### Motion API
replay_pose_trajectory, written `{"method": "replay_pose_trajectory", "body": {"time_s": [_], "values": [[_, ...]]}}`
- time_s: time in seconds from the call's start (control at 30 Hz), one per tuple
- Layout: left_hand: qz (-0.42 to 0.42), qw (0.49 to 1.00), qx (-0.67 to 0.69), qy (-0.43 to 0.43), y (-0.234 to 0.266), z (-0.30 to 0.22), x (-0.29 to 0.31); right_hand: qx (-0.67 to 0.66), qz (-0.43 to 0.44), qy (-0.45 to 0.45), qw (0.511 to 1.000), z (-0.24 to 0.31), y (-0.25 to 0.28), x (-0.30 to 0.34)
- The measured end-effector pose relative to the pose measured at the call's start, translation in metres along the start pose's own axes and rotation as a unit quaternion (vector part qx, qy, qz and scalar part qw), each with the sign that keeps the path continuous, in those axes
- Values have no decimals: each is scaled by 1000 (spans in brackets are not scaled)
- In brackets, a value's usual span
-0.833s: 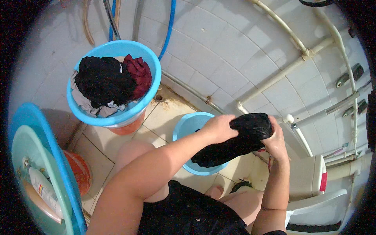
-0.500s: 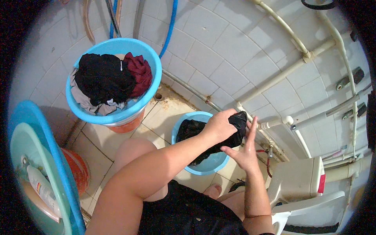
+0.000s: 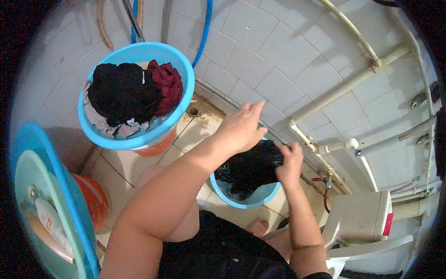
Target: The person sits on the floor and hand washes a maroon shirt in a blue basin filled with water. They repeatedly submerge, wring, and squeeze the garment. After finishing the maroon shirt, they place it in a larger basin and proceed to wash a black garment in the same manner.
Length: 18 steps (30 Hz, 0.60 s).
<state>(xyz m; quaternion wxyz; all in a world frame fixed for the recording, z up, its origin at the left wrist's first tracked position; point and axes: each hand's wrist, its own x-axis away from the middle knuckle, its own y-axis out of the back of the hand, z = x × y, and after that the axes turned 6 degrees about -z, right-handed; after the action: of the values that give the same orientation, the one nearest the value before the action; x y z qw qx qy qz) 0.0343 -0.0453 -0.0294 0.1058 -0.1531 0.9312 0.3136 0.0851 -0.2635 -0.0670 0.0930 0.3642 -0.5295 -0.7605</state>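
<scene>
A wet black garment (image 3: 251,169) hangs over a small light-blue basin (image 3: 248,203), its lower part inside the rim. My right hand (image 3: 290,162) is closed on the garment's right edge, the fingers pinching the cloth. Above the basin's far left side, my left hand (image 3: 241,129) is raised with its thumb and fingers apart, holding nothing. Part of the basin's left side is hidden by my left forearm.
A larger blue basin (image 3: 87,132), piled with black, maroon and grey clothes, stands on an orange bucket (image 3: 158,146). At left are a green basin (image 3: 28,162) holding a white bottle (image 3: 49,216) and another bucket (image 3: 93,202). Pipes (image 3: 344,88) and a toilet (image 3: 355,214) flank the right.
My left hand has let go of the black garment and moved up and left with its fingers spread. The right hand has closed on the garment, which now hangs lower and spread out.
</scene>
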Motion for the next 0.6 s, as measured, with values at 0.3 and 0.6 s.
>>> {"method": "replay_pose_trajectory", "body": {"time_s": [0.3, 0.6], "values": [[44, 995, -88, -15, 8, -5, 3, 97, 357, -24, 929, 6, -179, 93], [84, 995, -38, 34, 26, -10, 4, -11, 419, -196, 887, -74, -280, 159]]}}
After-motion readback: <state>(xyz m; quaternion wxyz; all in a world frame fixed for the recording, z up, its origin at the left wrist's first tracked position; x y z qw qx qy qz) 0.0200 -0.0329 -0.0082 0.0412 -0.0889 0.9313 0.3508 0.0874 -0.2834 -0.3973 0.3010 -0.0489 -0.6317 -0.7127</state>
